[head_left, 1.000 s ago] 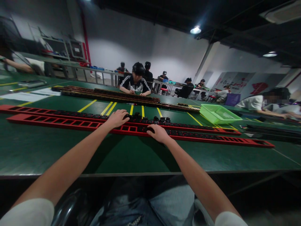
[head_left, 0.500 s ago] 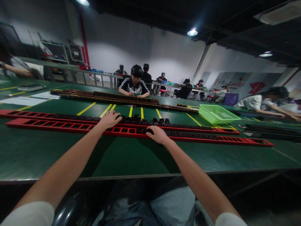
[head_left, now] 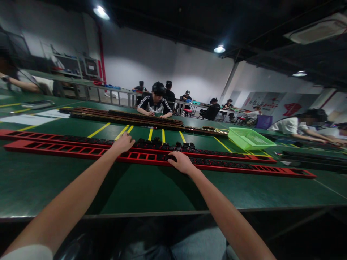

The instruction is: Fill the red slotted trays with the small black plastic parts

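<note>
Two long red slotted strips lie side by side across the green table. In the near strip (head_left: 81, 153), the slots on the left are open, and small black square parts (head_left: 208, 161) fill many slots to the right. My right hand (head_left: 181, 162) rests on it at the last filled slots, thumb and fingers closed around a black part there. Over the far strip (head_left: 238, 155) is my left hand (head_left: 123, 143), fingers curled down and their tips hidden. Loose black parts (head_left: 156, 141) sit on the far strip between the hands.
Behind the strips lies a stack of long dark brown strips (head_left: 127, 118). A green plastic basket (head_left: 251, 139) stands at the right, near dark strips (head_left: 309, 159). White papers (head_left: 29, 117) lie at the left. A co-worker (head_left: 155, 103) sits across the table; others work at both sides.
My left hand has drawn slightly left and its fingers have curled in. My right hand stays at the same spot on the near strip. The camera view has tilted up slightly.
</note>
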The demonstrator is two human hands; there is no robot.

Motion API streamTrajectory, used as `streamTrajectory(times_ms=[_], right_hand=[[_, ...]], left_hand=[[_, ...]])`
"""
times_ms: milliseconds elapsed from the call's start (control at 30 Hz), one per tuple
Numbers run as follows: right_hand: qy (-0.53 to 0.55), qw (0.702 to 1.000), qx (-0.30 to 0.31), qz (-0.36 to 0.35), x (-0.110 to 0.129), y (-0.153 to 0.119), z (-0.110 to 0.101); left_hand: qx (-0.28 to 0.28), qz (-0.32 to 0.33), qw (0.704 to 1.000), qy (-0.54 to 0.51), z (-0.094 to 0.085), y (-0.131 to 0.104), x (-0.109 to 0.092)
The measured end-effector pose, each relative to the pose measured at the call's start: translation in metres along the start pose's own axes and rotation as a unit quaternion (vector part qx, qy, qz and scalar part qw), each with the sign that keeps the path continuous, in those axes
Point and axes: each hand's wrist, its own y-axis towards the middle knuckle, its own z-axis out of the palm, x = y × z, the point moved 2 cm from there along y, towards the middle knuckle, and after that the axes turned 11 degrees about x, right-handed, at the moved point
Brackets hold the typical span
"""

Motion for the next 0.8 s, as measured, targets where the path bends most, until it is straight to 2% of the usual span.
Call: streamTrajectory(times_ms=[67,200,300,400,567,800], right_hand=[[0.003,1.0,0.0,0.001,0.0,0.0,0.0],[0.006,1.0,-0.005,-0.001,-0.001,0.0,0.001],[0.01,1.0,-0.011,-0.005,-0.003,0.0,0.002],[0.01,1.0,-0.013,-0.006,-0.004,0.0,0.002],[0.01,1.0,-0.009,-0.003,-0.004,0.0,0.002],[0.003,1.0,-0.013,-0.005,-0.002,0.001,0.002]], left_hand=[[-0.004,-0.033,0.999,0.018,0.0,0.002,0.003],[-0.013,-0.039,0.999,-0.007,-0.001,0.005,0.005],[-0.059,-0.027,0.997,-0.031,-0.005,0.004,0.004],[-0.105,0.011,0.993,-0.051,-0.01,0.001,-0.004],[-0.12,0.125,0.983,-0.058,-0.014,-0.006,-0.042],[0.007,0.269,0.958,-0.1,-0.019,-0.025,-0.108]])
